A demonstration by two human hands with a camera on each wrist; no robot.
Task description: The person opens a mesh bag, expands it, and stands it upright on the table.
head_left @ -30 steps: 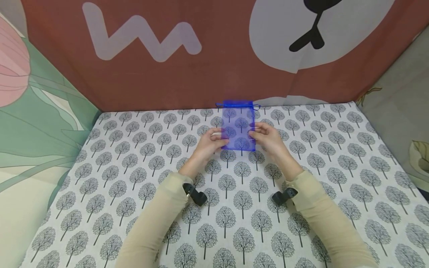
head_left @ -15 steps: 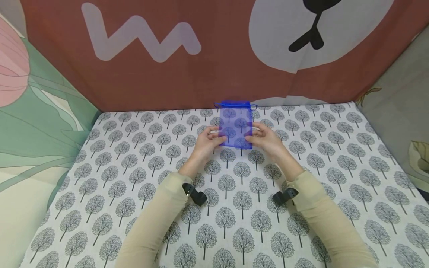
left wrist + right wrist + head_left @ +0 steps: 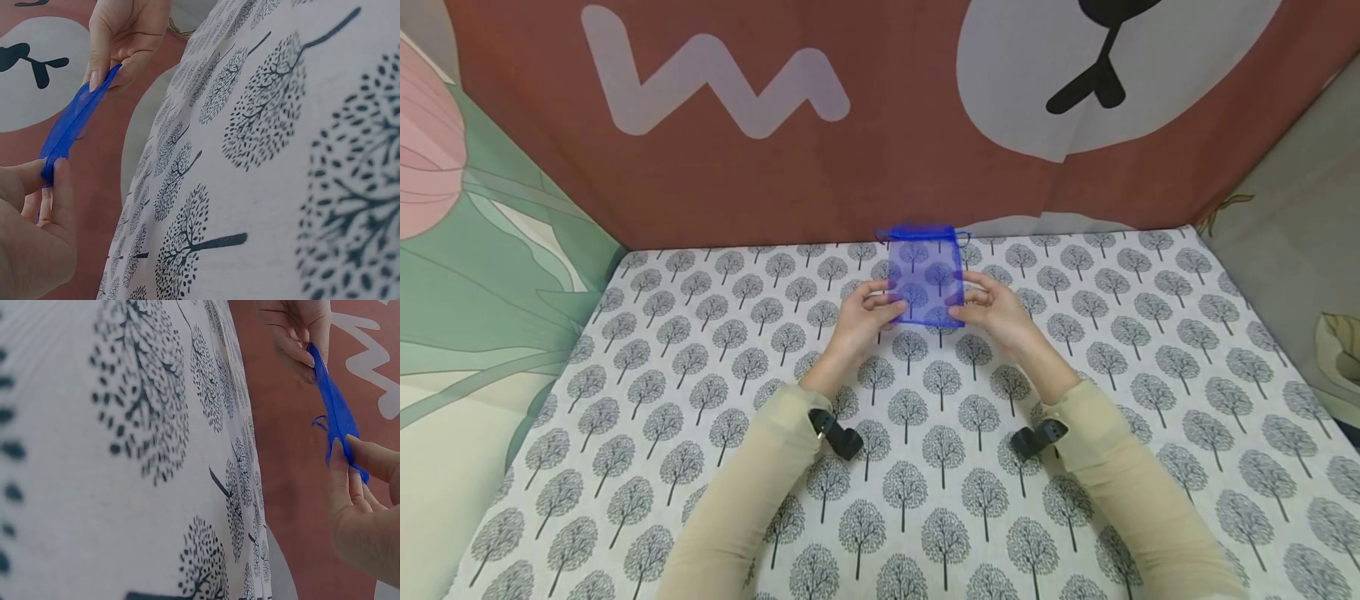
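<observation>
A sheer blue drawstring pouch [image 3: 927, 271] is stretched between my two hands above the far part of the table, its gathered top and cord loops farthest from me. My left hand [image 3: 857, 323] pinches its left edge between thumb and fingers. On the opposite edge my right hand [image 3: 1002, 317] pinches it the same way. From the left wrist, the pouch [image 3: 74, 122] appears nearly edge-on, held off the cloth. A thin cord loop hangs off the pouch [image 3: 340, 412] in the right wrist view. Tree prints show through the mesh, and I see nothing inside it.
A white cloth [image 3: 943, 450] with grey tree prints covers the table. Behind it stands a reddish-brown fabric backdrop [image 3: 895, 183]. Patterned hangings enclose the left side [image 3: 497, 250] and the right side [image 3: 1292, 192]. Black camera mounts sit on both wrists, such as the left one [image 3: 842, 440].
The pouch has shifted slightly left, and its lower edge has risen a little in the view. My right hand has moved slightly left with it. Both hands keep their pinch.
</observation>
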